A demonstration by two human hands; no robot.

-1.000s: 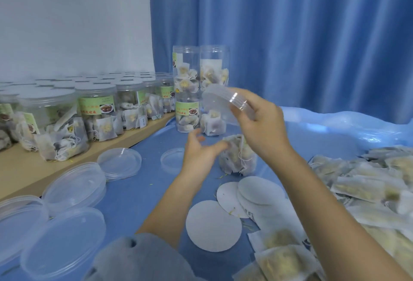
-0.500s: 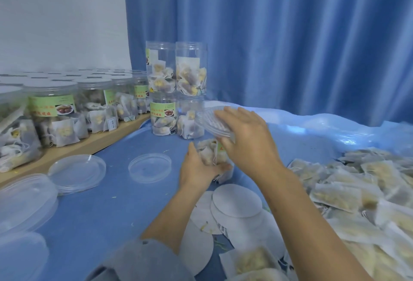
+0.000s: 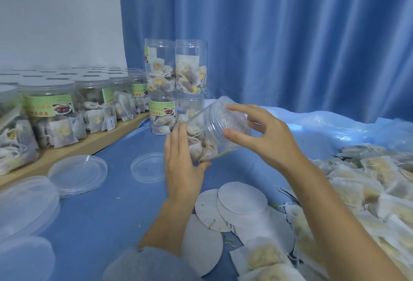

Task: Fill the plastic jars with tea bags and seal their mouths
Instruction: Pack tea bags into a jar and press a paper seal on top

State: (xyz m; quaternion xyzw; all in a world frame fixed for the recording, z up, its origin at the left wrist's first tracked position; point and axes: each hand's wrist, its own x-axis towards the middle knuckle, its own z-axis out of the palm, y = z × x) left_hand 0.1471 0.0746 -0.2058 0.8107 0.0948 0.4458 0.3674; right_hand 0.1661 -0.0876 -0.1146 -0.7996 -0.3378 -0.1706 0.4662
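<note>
A worktop [image 3: 93, 224] covered in blue cloth filled the view, with pleated blue curtains [image 3: 290, 34] behind it and a white wall [image 3: 60, 12] at the back left. Along the left edge ran a wooden shelf [image 3: 93, 144] lined with sealed, labelled jars of tea bags [image 3: 51, 110]. Four more filled jars [image 3: 176, 79] stood stacked two high at the back of the worktop. Loose clear lids [image 3: 78, 174] lay near the left edge, white paper seal discs [image 3: 241, 198] lay near the front edge, and a heap of loose tea bags [image 3: 368, 182] covered the right side.

Over the middle of the worktop, a clear plastic jar [image 3: 214, 133] of tea bags was held in the air, tilted, its long axis slanting up and to the right, lidded mouth pointing toward the upper right. The left hand [image 3: 181, 160] gripped its lower end, fingers nearly straight along the side, thumb beneath. The right hand [image 3: 268, 137] curled its fingers and thumb around the lid [image 3: 230, 115].
</note>
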